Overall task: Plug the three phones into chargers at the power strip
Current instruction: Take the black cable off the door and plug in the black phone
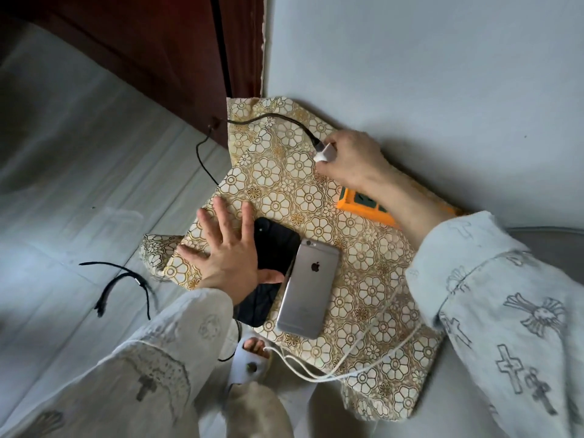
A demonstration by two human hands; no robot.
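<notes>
A silver phone (308, 287) lies face down on the gold flower-patterned cloth (363, 257), overlapping a black phone (275, 245) to its left. My left hand (222, 248) hovers flat with fingers spread over the black phone's left side. My right hand (350, 159) grips a white charger plug (325, 153) with a dark cable (268, 120) trailing left, at the cloth's far edge by the wall. An orange power strip (357, 203) lies partly under my right forearm. A third phone is not visible.
A white cable (363, 352) loops over the cloth's near edge. Black cables (126, 279) lie on the grey floor at left. A dark wooden door (158, 58) stands behind, a grey wall (442, 74) at right. My sandalled foot (252, 352) is below the cloth.
</notes>
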